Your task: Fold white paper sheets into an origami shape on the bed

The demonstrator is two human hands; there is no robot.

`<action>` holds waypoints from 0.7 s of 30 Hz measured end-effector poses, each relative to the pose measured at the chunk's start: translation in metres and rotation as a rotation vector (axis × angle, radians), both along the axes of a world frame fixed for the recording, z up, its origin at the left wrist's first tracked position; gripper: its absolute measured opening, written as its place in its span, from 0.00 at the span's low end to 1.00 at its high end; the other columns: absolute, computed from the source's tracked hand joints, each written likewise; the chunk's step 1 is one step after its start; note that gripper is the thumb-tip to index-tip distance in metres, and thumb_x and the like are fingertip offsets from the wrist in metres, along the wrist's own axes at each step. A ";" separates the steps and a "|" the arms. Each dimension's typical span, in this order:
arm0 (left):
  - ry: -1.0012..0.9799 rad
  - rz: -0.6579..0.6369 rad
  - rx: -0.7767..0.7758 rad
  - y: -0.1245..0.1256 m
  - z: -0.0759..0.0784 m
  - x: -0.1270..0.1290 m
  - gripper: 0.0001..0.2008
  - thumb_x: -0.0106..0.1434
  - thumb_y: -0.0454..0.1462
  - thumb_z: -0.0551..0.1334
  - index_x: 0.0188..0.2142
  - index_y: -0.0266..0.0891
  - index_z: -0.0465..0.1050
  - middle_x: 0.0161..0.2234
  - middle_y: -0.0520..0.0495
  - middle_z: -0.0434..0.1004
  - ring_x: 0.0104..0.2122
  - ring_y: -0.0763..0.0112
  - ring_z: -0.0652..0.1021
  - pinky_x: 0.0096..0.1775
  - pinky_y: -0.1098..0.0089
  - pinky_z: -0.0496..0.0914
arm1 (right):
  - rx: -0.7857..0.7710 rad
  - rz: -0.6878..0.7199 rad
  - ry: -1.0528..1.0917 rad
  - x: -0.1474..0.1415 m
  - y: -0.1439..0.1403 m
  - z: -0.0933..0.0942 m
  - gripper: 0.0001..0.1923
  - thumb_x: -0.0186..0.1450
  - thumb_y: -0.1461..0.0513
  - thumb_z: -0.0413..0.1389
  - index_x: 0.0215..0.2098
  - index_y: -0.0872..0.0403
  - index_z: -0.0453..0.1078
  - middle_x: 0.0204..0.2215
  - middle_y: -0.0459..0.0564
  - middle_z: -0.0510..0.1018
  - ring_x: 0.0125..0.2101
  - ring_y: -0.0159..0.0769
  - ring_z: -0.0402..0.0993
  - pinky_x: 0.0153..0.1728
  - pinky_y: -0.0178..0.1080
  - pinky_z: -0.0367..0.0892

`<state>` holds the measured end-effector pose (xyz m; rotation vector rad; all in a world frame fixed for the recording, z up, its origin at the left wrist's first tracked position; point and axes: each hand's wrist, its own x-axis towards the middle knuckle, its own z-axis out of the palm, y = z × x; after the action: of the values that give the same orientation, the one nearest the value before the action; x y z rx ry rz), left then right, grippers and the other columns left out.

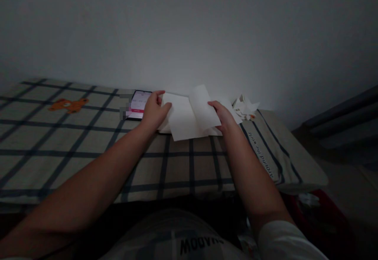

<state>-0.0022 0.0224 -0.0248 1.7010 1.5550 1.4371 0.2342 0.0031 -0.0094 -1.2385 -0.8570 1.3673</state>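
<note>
Nearest, below the table edge at right, a dark red container (335,212) holds something pale, too dim to make out. Above it, the table (103,169) wears a checked cloth lettered "around the world" at right. White paper (181,116) lies open over a thin pad, its right part curling up. The left hand (155,110) touches its left edge, thumb and forefinger apart; whether they grip, I cannot tell. The right hand (222,116) has its fingers clamped on the curled part. A lit phone (138,104) crowds the left hand; crumpled paper scraps (244,106) sit just past the right. An orange animal-shaped piece (68,105) lies well apart at left. Behind stands a plain wall (183,28).
</note>
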 end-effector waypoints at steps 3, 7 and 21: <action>0.183 -0.058 0.126 -0.001 -0.001 -0.002 0.20 0.56 0.35 0.63 0.50 0.38 0.72 0.39 0.46 0.71 0.36 0.67 0.73 0.42 0.63 0.72 | -0.039 0.048 0.026 -0.005 -0.002 0.001 0.06 0.61 0.58 0.56 0.31 0.52 0.67 0.23 0.45 0.73 0.24 0.34 0.68 0.28 0.36 0.65; 0.553 -0.312 0.160 -0.015 -0.007 0.007 0.17 0.64 0.39 0.59 0.51 0.35 0.73 0.52 0.39 0.73 0.52 0.60 0.73 0.56 0.60 0.67 | -0.098 0.100 0.053 -0.015 -0.006 0.000 0.07 0.62 0.58 0.54 0.33 0.54 0.68 0.23 0.47 0.74 0.25 0.36 0.69 0.29 0.37 0.66; 1.018 -0.482 0.040 -0.032 -0.019 0.015 0.37 0.69 0.54 0.49 0.69 0.34 0.52 0.69 0.35 0.53 0.67 0.50 0.58 0.64 0.51 0.52 | -0.194 0.187 -0.172 0.005 -0.002 0.019 0.14 0.66 0.54 0.50 0.38 0.54 0.73 0.27 0.52 0.78 0.26 0.40 0.74 0.33 0.42 0.71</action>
<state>0.0123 -0.0091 -0.0434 2.7973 1.3235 0.3246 0.2393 0.0016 0.0097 -1.4722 -0.9978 1.5373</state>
